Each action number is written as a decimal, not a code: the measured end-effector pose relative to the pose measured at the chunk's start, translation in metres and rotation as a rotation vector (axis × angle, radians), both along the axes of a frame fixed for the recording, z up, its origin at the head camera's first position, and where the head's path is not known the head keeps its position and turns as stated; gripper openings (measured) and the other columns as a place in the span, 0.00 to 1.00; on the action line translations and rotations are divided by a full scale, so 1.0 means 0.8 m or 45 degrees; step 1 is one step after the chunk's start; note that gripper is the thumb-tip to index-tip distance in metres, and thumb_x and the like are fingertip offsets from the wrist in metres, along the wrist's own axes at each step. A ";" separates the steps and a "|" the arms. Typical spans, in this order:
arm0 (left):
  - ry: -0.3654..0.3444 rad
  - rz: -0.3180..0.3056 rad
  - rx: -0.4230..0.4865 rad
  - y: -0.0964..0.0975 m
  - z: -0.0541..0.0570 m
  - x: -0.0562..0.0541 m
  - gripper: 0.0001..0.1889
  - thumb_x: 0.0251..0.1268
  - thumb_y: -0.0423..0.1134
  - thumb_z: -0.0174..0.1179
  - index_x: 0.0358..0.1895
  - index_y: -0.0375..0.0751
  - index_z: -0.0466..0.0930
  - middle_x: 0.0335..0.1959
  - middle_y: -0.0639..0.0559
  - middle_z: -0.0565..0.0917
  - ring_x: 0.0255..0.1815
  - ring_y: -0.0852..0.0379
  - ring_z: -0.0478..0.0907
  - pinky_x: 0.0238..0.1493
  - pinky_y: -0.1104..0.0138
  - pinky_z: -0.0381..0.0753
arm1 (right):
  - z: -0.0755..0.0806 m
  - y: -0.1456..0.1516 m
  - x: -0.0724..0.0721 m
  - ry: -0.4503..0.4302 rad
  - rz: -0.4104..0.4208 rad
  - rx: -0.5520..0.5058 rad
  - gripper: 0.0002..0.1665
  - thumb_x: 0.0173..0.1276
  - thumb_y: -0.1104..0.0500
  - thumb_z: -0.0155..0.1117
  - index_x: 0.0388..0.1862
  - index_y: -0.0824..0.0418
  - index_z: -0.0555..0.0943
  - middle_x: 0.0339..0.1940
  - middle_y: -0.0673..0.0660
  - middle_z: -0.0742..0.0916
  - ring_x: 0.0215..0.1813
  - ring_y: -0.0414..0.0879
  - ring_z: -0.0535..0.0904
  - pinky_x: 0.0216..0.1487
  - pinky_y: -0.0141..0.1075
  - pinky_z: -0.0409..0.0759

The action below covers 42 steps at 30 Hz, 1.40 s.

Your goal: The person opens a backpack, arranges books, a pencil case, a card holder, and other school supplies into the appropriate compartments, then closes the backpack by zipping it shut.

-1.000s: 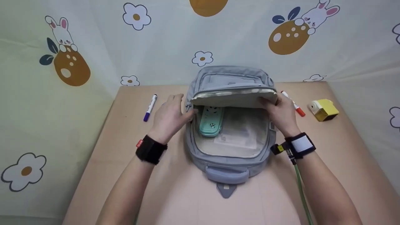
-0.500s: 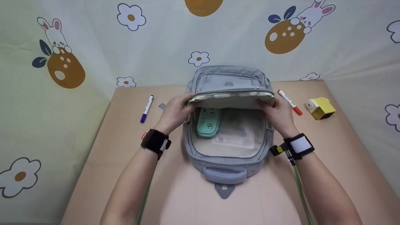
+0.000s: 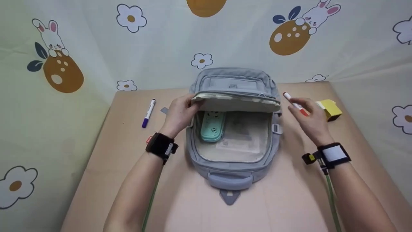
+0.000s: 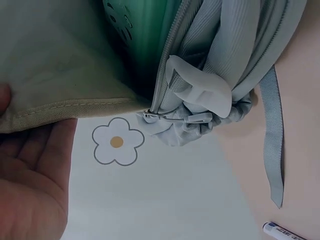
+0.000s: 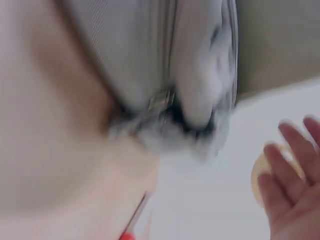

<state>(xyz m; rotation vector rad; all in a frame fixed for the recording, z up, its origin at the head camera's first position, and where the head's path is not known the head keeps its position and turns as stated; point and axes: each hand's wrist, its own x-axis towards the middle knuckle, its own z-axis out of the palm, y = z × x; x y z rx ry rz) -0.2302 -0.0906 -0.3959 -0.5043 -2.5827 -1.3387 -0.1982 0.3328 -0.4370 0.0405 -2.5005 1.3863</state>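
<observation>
A grey-blue backpack lies with its main compartment unzipped. My left hand grips the left edge of its raised flap; in the left wrist view fingers of that hand lie beneath the cloth edge. Inside, at the left, is a mint-green pencil case with panda prints. To the right of the bag, my right hand is in the air over a red-capped marker, thumb and fingers apart. The right wrist view shows this hand holding nothing, beside the blurred bag.
Right of the bag, a yellow boxy object with a white front is partly behind my right hand. A purple-capped marker lies on the left of the table. Printed cloth hangs behind. A pale flat item lies inside the bag.
My left hand has come to the flap's left edge and taken hold of it. My right hand has let go of the flap and moved right, toward the red-capped marker.
</observation>
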 end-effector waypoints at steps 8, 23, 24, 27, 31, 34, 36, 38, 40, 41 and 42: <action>-0.010 0.051 0.004 0.000 -0.002 0.000 0.12 0.74 0.47 0.63 0.34 0.44 0.81 0.19 0.57 0.68 0.20 0.59 0.65 0.23 0.65 0.62 | -0.021 0.084 -0.023 -0.245 -0.333 0.290 0.50 0.73 0.38 0.61 0.81 0.65 0.57 0.75 0.72 0.67 0.69 0.68 0.67 0.67 0.61 0.68; -0.051 0.033 0.023 0.007 -0.004 0.002 0.10 0.75 0.46 0.62 0.38 0.45 0.85 0.20 0.56 0.68 0.19 0.59 0.66 0.23 0.65 0.64 | -0.055 0.147 -0.038 -0.575 -0.383 0.371 0.45 0.75 0.52 0.62 0.77 0.76 0.55 0.68 0.81 0.69 0.66 0.74 0.67 0.69 0.67 0.63; -0.046 0.031 0.020 0.007 -0.004 0.002 0.10 0.75 0.46 0.62 0.39 0.45 0.85 0.19 0.56 0.68 0.19 0.59 0.66 0.23 0.65 0.64 | -0.056 0.148 -0.038 -0.569 -0.382 0.368 0.44 0.75 0.52 0.62 0.76 0.76 0.56 0.68 0.80 0.70 0.66 0.73 0.68 0.68 0.67 0.63; -0.035 0.023 0.011 0.006 -0.005 0.001 0.10 0.75 0.47 0.61 0.40 0.46 0.85 0.19 0.56 0.67 0.19 0.59 0.65 0.23 0.65 0.63 | -0.057 0.147 -0.036 -0.535 -0.386 0.359 0.41 0.75 0.53 0.61 0.75 0.77 0.59 0.66 0.79 0.72 0.64 0.71 0.69 0.67 0.66 0.65; -0.046 0.033 0.019 0.005 -0.005 0.002 0.09 0.76 0.46 0.61 0.41 0.46 0.86 0.19 0.56 0.68 0.18 0.59 0.66 0.22 0.65 0.64 | -0.054 0.144 -0.034 -0.474 -0.413 0.312 0.42 0.76 0.51 0.60 0.77 0.74 0.58 0.69 0.78 0.71 0.67 0.70 0.68 0.69 0.64 0.64; -0.060 0.044 0.029 0.005 -0.004 0.001 0.09 0.75 0.45 0.61 0.41 0.46 0.86 0.19 0.56 0.69 0.18 0.59 0.67 0.22 0.66 0.64 | -0.041 0.139 -0.026 -0.419 -0.445 0.237 0.48 0.75 0.46 0.60 0.80 0.71 0.54 0.74 0.75 0.68 0.71 0.67 0.66 0.71 0.61 0.64; -0.065 0.046 0.034 0.004 -0.003 0.001 0.09 0.75 0.45 0.61 0.40 0.45 0.85 0.19 0.56 0.68 0.18 0.59 0.67 0.22 0.66 0.64 | -0.028 0.134 -0.017 -0.385 -0.471 0.185 0.51 0.73 0.42 0.61 0.81 0.68 0.53 0.76 0.72 0.67 0.72 0.65 0.66 0.70 0.58 0.67; -0.067 0.045 0.042 0.004 -0.002 0.000 0.09 0.75 0.44 0.60 0.37 0.44 0.84 0.19 0.56 0.68 0.19 0.59 0.66 0.22 0.66 0.64 | -0.013 0.124 -0.003 -0.320 -0.497 0.126 0.51 0.71 0.40 0.63 0.80 0.65 0.55 0.75 0.69 0.69 0.70 0.62 0.69 0.68 0.52 0.72; -0.065 0.047 0.050 0.004 0.000 -0.001 0.10 0.75 0.44 0.60 0.35 0.44 0.82 0.19 0.56 0.67 0.18 0.59 0.66 0.22 0.67 0.64 | 0.003 0.113 0.012 -0.240 -0.507 0.092 0.49 0.70 0.40 0.65 0.79 0.63 0.58 0.74 0.67 0.71 0.69 0.60 0.72 0.66 0.46 0.76; -0.063 0.048 0.054 0.004 0.001 -0.002 0.10 0.75 0.43 0.60 0.34 0.44 0.81 0.19 0.56 0.66 0.18 0.59 0.66 0.21 0.67 0.63 | 0.010 0.106 0.021 -0.196 -0.502 0.078 0.47 0.70 0.41 0.66 0.78 0.62 0.60 0.73 0.65 0.73 0.69 0.58 0.74 0.64 0.43 0.77; -0.063 0.050 0.058 0.004 0.002 -0.003 0.11 0.75 0.43 0.60 0.33 0.44 0.81 0.19 0.56 0.66 0.18 0.59 0.65 0.21 0.67 0.63 | 0.017 0.100 0.030 -0.144 -0.488 0.062 0.45 0.69 0.43 0.67 0.76 0.61 0.62 0.72 0.64 0.74 0.67 0.56 0.75 0.63 0.40 0.78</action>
